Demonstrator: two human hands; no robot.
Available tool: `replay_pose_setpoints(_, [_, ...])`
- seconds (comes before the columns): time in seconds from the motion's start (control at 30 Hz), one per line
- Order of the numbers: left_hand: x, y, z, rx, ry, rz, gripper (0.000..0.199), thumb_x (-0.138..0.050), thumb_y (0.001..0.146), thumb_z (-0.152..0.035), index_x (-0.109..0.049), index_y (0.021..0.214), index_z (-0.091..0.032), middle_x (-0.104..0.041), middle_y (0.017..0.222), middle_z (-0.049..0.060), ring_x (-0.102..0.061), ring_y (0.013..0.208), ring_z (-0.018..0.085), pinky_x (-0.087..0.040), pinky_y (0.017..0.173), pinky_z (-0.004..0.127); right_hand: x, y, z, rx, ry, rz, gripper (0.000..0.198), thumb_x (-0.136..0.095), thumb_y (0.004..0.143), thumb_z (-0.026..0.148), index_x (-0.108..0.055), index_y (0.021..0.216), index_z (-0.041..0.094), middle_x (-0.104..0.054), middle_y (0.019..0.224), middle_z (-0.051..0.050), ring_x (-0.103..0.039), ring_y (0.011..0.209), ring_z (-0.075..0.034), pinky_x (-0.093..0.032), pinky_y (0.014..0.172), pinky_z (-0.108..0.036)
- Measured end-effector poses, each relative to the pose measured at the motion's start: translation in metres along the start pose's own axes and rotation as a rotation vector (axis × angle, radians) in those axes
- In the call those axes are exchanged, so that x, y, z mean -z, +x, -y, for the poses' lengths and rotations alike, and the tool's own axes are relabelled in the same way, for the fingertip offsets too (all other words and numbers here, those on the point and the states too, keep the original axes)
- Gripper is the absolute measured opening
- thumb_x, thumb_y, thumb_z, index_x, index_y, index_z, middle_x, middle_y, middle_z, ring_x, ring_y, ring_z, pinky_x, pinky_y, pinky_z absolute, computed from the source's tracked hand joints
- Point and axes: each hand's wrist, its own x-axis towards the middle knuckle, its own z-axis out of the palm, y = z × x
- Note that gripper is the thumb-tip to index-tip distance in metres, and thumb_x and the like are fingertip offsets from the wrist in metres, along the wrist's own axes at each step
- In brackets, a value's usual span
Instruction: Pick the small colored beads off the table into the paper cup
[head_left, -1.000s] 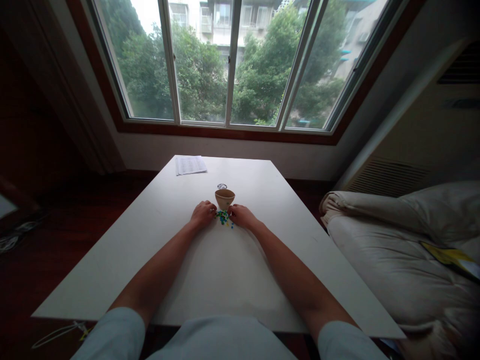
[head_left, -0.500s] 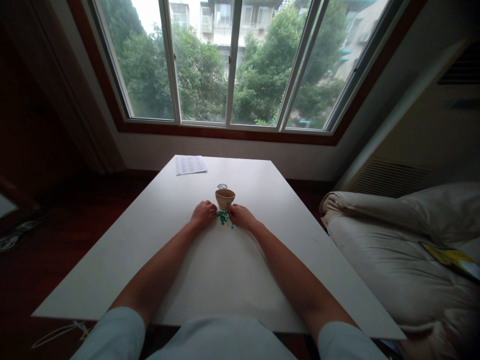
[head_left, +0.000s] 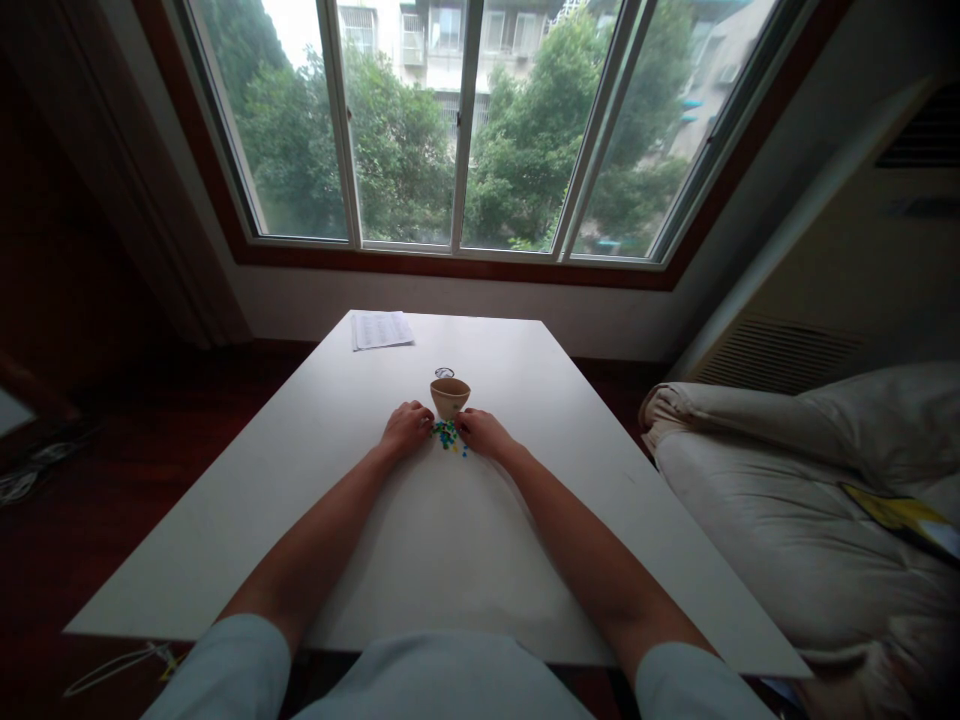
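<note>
A tan bowl [head_left: 450,398] stands upright on the white table, its inside mostly hidden from here. Just in front of it lies a small heap of tiny green, blue and yellow pieces [head_left: 447,436], too small to make out their kind. My left hand [head_left: 409,428] rests at the left edge of the heap, fingers curled in. On the other side, my right hand [head_left: 484,433] is closed with its fingertips at the heap's right edge, close to the bowl's base. Whatever the fingertips of either hand pinch is too small to see.
Behind the bowl sits a small dark looped item [head_left: 445,373]. Printed papers [head_left: 382,330] lie at the far left corner of the white table [head_left: 450,560]. A cream sofa [head_left: 795,500] stands to the right, and a window is beyond the table.
My right hand's fingertips have shifted very slightly at the heap's edge. The left hand, the bowl and the heap look the same.
</note>
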Motion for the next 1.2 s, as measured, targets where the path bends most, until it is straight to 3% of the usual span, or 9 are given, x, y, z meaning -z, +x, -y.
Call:
replay_pose_setpoints(0.7, [0.001, -0.001, -0.003, -0.007, 0.008, 0.0, 0.02, -0.06, 0.089, -0.025, -0.077, 0.1, -0.026, -0.067, 0.108, 0.007, -0.059, 0.102, 0.022, -0.047, 0.091, 0.034, 0.003, -0.001, 0.006, 0.027, 0.049, -0.073, 0.016, -0.053, 0.089, 0.013, -0.066, 0.096, 0.02, -0.067, 0.101, -0.004, -0.057, 0.087, -0.016, -0.036, 0.075, -0.023])
replay_pose_setpoints(1.0, [-0.002, -0.001, -0.004, -0.017, 0.012, -0.009, 0.02, -0.061, 0.089, -0.027, -0.076, 0.102, -0.027, -0.066, 0.108, 0.007, -0.059, 0.102, 0.023, -0.046, 0.092, 0.035, 0.012, 0.006, 0.01, 0.047, 0.135, -0.163, 0.012, -0.054, 0.089, 0.013, -0.064, 0.091, 0.02, -0.065, 0.096, -0.004, -0.056, 0.085, -0.016, -0.039, 0.075, -0.024])
replay_pose_setpoints(1.2, [-0.003, -0.002, -0.005, -0.033, 0.003, -0.013, 0.02, -0.061, 0.088, -0.026, -0.076, 0.102, -0.027, -0.067, 0.107, 0.007, -0.059, 0.1, 0.023, -0.045, 0.092, 0.035, 0.03, 0.016, 0.015, 0.055, 0.195, -0.321, 0.013, -0.05, 0.093, 0.018, -0.063, 0.095, 0.019, -0.064, 0.1, -0.005, -0.056, 0.086, -0.016, -0.042, 0.08, -0.025])
